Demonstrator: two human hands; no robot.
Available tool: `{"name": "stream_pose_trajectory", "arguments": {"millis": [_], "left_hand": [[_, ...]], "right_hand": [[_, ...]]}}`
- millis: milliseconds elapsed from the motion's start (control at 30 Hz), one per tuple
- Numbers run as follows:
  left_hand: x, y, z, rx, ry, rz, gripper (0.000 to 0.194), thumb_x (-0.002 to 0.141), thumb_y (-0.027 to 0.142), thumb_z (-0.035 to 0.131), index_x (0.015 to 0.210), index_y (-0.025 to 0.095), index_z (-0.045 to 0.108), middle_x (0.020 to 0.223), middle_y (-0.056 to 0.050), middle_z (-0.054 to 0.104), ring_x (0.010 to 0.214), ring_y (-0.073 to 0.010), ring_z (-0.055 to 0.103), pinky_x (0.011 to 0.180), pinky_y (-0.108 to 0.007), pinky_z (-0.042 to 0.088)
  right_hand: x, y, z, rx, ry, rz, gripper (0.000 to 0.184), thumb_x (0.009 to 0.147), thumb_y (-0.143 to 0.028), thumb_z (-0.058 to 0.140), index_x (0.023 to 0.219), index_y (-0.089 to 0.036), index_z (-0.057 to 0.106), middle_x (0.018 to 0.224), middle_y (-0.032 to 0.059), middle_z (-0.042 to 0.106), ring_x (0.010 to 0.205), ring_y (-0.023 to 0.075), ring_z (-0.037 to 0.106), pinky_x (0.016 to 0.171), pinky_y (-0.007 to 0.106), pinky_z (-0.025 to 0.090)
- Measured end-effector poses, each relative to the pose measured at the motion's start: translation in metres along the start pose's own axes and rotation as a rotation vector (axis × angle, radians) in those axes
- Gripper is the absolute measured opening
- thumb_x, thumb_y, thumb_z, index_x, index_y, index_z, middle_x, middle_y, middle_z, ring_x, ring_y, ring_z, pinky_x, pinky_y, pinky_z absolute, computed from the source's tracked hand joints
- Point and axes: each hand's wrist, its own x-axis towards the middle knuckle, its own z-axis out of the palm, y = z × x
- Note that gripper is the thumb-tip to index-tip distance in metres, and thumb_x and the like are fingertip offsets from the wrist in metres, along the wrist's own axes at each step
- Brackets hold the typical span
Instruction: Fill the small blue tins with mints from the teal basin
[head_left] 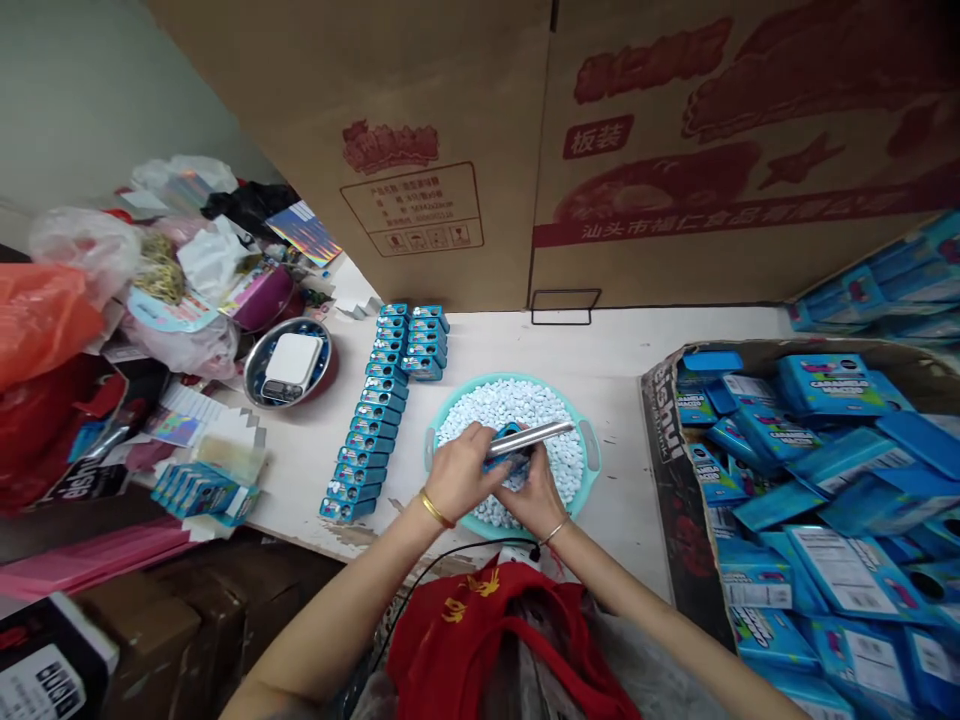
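My left hand (463,474) is closed around a silver metal tube (536,437), which points to the right above the bowl. Just under the tube is a small blue box (507,432), partly covered by the fingers. My right hand (537,496) is wrapped round this box from the other side, with its fingertips partly hidden. Both hands are over a turquoise plastic basin (590,447) full of small white candy-like pieces (499,402). To the left, small blue boxes (373,430) with dark round openings stand in two rows on the table.
A carton (656,500) heaped with blue boxes (772,430) stands at the right. Large cardboard boxes (450,80) wall off the back. At the left are a metal bowl (328,375) holding a white scale (292,360), and plastic bags (82,250). A black cable (442,553) crosses the front edge.
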Motion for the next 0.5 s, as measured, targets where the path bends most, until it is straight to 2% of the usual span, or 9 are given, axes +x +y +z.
{"name": "stream_pose_trajectory", "arguments": {"millis": [67,100,167,233,300,333,367,433,500], "left_hand": [[0.013,-0.026,-0.017,0.004,0.072,0.064,0.028,0.084,0.034,0.056,0.108,0.02,0.053,0.102,-0.006,0.06,0.092,-0.0196,0.06,0.079,-0.029,0.048],[0.02,-0.044,-0.028,0.008,0.115,0.094,0.03,0.084,0.033,0.055,0.111,0.02,0.052,0.104,-0.006,0.059,0.094,-0.0198,0.059,0.081,-0.029,0.048],[0.038,-0.084,-0.046,0.044,0.214,0.102,0.032,0.083,0.033,0.052,0.112,0.019,0.051,0.106,-0.008,0.059,0.095,-0.0219,0.058,0.083,-0.033,0.049],[0.064,-0.13,-0.053,0.102,0.226,0.107,0.034,0.083,0.039,0.048,0.111,0.019,0.052,0.105,-0.009,0.058,0.092,-0.0247,0.058,0.08,-0.037,0.051],[0.095,-0.173,-0.048,0.138,0.214,0.102,0.035,0.084,0.043,0.042,0.107,0.02,0.053,0.1,-0.006,0.057,0.09,-0.0251,0.058,0.08,-0.04,0.051],[0.109,-0.193,-0.042,0.148,0.153,0.127,0.037,0.086,0.045,0.038,0.109,0.021,0.052,0.102,-0.004,0.056,0.091,-0.0242,0.059,0.082,-0.04,0.051],[0.122,-0.21,-0.034,0.149,0.14,0.139,0.039,0.085,0.047,0.037,0.11,0.021,0.052,0.104,-0.003,0.055,0.091,-0.0241,0.059,0.081,-0.041,0.052],[0.141,-0.236,-0.019,0.137,0.147,0.163,0.043,0.083,0.053,0.031,0.108,0.024,0.053,0.107,-0.002,0.055,0.091,-0.025,0.06,0.082,-0.043,0.052],[0.15,-0.254,-0.005,0.145,0.163,0.151,0.047,0.081,0.056,0.028,0.105,0.026,0.054,0.108,-0.002,0.055,0.089,-0.0254,0.061,0.081,-0.044,0.052]], "right_hand": [[0.011,-0.008,-0.009,-0.051,-0.031,-0.027,0.101,0.072,-0.045,0.071,0.147,-0.016,0.01,0.146,0.0205,0.031,0.136,0.0332,0.032,0.108,0.056,0.035],[0.017,-0.011,-0.016,-0.088,-0.022,-0.047,0.1,0.074,-0.045,0.069,0.148,-0.018,0.008,0.148,0.0192,0.029,0.138,0.032,0.028,0.11,0.055,0.032],[0.031,-0.011,-0.036,-0.17,0.042,-0.082,0.082,0.081,-0.042,0.063,0.147,-0.021,0.017,0.148,0.0154,0.03,0.139,0.0284,0.027,0.113,0.052,0.03],[0.045,0.001,-0.066,-0.265,0.162,-0.079,0.062,0.086,-0.038,0.057,0.141,-0.023,0.031,0.145,0.0135,0.036,0.137,0.026,0.031,0.112,0.049,0.032],[0.057,0.024,-0.109,-0.375,0.327,-0.035,0.053,0.087,-0.038,0.054,0.135,-0.022,0.04,0.14,0.0137,0.04,0.133,0.0258,0.036,0.108,0.048,0.036],[0.061,0.037,-0.135,-0.439,0.425,-0.002,0.051,0.086,-0.04,0.054,0.133,-0.022,0.043,0.137,0.0142,0.042,0.13,0.0263,0.039,0.107,0.049,0.036],[0.062,0.05,-0.165,-0.508,0.533,0.038,0.052,0.085,-0.042,0.055,0.131,-0.02,0.045,0.133,0.0148,0.045,0.127,0.0272,0.041,0.105,0.05,0.037],[0.059,0.076,-0.229,-0.644,0.763,0.155,0.057,0.081,-0.047,0.057,0.128,-0.016,0.047,0.126,0.0171,0.048,0.123,0.03,0.042,0.104,0.052,0.034],[0.05,0.1,-0.292,-0.742,0.95,0.348,0.066,0.077,-0.05,0.057,0.129,-0.01,0.046,0.128,0.0221,0.046,0.126,0.0343,0.038,0.105,0.054,0.029]]}}
